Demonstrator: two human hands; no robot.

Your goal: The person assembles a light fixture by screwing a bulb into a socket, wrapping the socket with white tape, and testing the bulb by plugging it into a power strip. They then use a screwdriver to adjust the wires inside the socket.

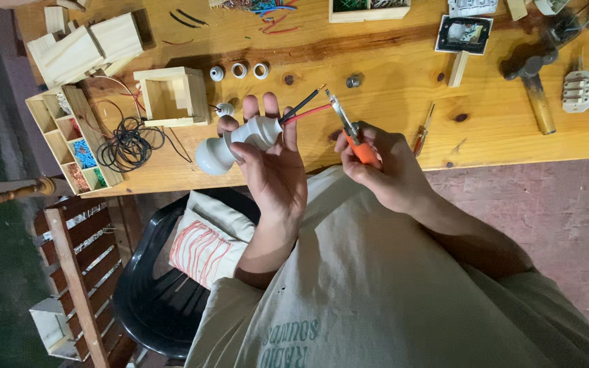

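My left hand [270, 153] grips a white lamp holder [230, 143] over the near edge of the wooden workbench [390, 129]. A black wire [303, 105] and a red wire [308, 112] stick out of the holder towards the right. My right hand [380, 163] is closed on an orange-handled wire stripper [352, 133], whose metal tip points up at the bare ends of the wires without touching them as far as I can see.
White rings [240, 70] and an open wooden box [170, 97] lie beyond my left hand. A compartment tray [69, 140] and a black wire coil [127, 143] sit at the left. A hammer [536, 82], a screwdriver [423, 129] and a switch plate [463, 34] lie to the right. A black chair [158, 286] stands below.
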